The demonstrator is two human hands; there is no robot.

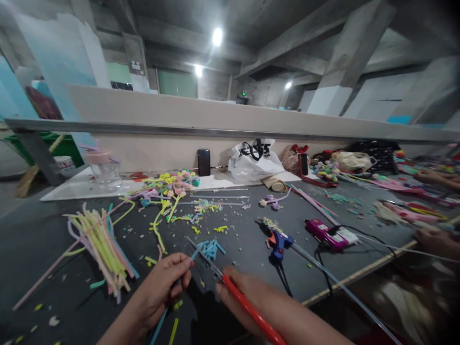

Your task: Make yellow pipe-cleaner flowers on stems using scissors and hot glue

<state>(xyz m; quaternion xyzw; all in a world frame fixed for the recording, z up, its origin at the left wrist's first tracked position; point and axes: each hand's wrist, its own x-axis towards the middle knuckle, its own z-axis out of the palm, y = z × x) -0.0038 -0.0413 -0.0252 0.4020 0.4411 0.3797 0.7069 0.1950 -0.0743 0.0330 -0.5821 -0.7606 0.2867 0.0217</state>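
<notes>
Right hand (239, 292) is clamped on red-handled scissors (230, 287), a blue straw (172, 297) is pinched by the left hand (167, 282) just before the blades, so fingertips could be nicked if fed crookedly.

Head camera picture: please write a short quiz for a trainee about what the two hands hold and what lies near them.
1. True or false: the right hand holds red-handled scissors.
2. What does the left hand pinch? A) blue pipe cleaner B) phone C) glue stick
3. Name the blue tool lying right of the cut blue pieces.

Key:
1. True.
2. A, the blue pipe cleaner.
3. The glue gun.
</notes>
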